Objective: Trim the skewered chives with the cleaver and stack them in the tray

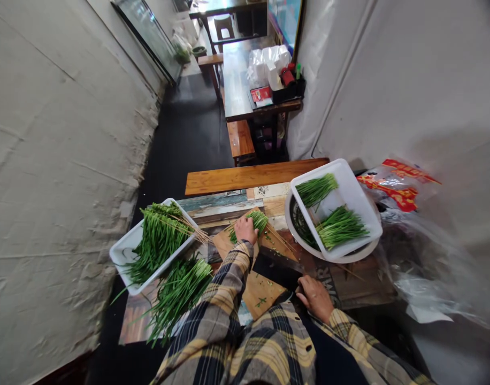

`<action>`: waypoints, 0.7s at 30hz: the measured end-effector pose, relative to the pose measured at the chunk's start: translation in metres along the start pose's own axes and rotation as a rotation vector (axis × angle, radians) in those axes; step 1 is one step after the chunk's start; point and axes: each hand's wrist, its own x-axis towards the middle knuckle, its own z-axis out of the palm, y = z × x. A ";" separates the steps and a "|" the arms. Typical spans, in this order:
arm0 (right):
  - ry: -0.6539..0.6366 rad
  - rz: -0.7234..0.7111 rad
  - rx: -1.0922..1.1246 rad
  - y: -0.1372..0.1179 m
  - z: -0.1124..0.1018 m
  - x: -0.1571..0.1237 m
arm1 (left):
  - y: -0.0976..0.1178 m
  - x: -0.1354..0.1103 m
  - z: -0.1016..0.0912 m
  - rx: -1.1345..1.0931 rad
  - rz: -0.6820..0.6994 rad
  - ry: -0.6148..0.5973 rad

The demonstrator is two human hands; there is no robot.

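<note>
My left hand (pixel 246 230) is closed over a short bundle of green garlic chives (pixel 259 220) on the wooden cutting board (pixel 264 291). At the right of the board, my right hand (pixel 315 295) has its fingers curled at the end of a dark-bladed cleaver (pixel 277 270); the handle is hidden under the hand. The blade lies low and nearly flat across the board. Thin wooden skewers (pixel 280 238) lie past the blade, near the board's far right edge. Small green cut bits (pixel 261 302) are scattered on the board.
At left, a white tray (pixel 127 251) holds chives and skewers (pixel 197 229); loose chives (pixel 183 297) lie beside it. At right, a white tray (pixel 355 198) with two chive bundles rests on a round basin (pixel 293 227). Plastic bags (pixel 425 262) and a bench (pixel 245 178) border the table.
</note>
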 end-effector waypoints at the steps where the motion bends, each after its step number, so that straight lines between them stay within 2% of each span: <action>1: -0.002 0.013 -0.015 0.000 0.002 -0.001 | 0.000 0.000 0.000 -0.005 -0.012 0.004; 6: -0.003 0.033 -0.017 0.001 0.012 -0.003 | -0.002 0.002 -0.002 -0.020 0.000 0.036; 11: 0.017 0.026 0.107 0.002 0.019 -0.004 | -0.002 0.005 -0.001 0.043 0.039 0.031; 16: 0.064 -0.046 0.229 0.003 0.010 -0.010 | 0.001 0.005 0.003 0.048 0.022 0.047; 21: 0.084 -0.042 0.172 -0.001 0.000 -0.020 | 0.007 0.010 0.005 -0.012 -0.031 0.007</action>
